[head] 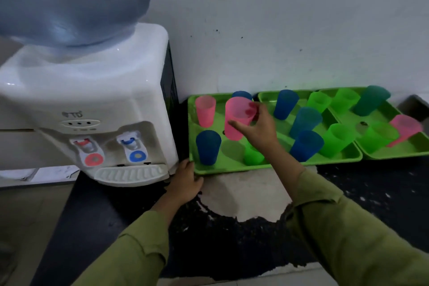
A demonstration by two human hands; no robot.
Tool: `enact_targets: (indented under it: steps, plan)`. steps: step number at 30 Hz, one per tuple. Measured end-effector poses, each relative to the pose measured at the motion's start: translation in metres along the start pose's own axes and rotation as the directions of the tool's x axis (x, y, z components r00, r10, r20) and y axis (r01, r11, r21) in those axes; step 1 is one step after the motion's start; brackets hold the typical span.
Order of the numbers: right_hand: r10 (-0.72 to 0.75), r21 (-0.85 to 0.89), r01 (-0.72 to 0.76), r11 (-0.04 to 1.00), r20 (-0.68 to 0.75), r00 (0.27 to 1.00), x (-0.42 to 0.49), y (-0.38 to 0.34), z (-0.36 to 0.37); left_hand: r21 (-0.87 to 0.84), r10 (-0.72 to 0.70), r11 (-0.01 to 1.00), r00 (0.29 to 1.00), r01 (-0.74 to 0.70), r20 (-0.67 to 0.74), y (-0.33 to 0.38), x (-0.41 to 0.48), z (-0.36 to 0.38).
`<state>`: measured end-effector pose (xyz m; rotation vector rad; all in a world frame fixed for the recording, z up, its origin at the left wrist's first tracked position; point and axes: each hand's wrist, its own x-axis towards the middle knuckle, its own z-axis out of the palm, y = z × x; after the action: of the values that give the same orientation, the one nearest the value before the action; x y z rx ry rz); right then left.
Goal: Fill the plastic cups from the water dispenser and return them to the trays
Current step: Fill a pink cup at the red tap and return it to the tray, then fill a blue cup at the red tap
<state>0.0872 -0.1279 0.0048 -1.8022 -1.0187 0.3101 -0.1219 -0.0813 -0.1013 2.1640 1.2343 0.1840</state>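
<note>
Pink translucent plastic cup (239, 118): gripped in right hand (260, 130) above green plastic tray (229, 169). Left hand (185, 181) touches tray corner, grip unclear. 0 cups visibly filled; likely early stage.

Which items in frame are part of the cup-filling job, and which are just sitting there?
Job: water dispenser; pink cup in the right hand's grip; left hand at the tray corner; green trays; other plastic cups standing on them.
Lying about: grey container at the far right edge; worn black counter underneath.
</note>
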Motion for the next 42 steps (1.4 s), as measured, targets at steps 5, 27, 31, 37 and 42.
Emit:
enact_targets:
  steps: [5, 27, 31, 37, 42]
  plan:
    - [0.061, -0.117, -0.051, 0.992, 0.083, 0.995, 0.047, 0.028, 0.012, -0.005, -0.019, 1.0, 0.996, 0.018, -0.084, -0.001, 0.004, 0.007]
    - [0.249, -0.487, -0.014, 0.873, 0.421, 0.872, 0.079, 0.066, 0.035, -0.076, -0.085, 0.995, 0.951, 0.065, -0.296, 0.01, 0.021, 0.017]
    - [0.244, -0.503, 0.004, 0.864, 0.427, 0.871, 0.077, 0.06, 0.028, -0.206, -0.106, 0.977, 0.949, 0.044, -0.298, 0.025, 0.038, 0.013]
    - [0.178, -0.518, 0.066, 0.853, 0.408, 0.895, 0.062, 0.049, 0.017, -0.34, -0.125, 0.94, 0.96, 0.033, -0.251, 0.033, 0.055, 0.01]
    - [0.055, -0.5, 0.17, 0.849, 0.404, 0.913, 0.044, 0.039, 0.007, -0.427, -0.097, 0.902, 0.936, -0.06, -0.337, 0.042, 0.054, 0.011]
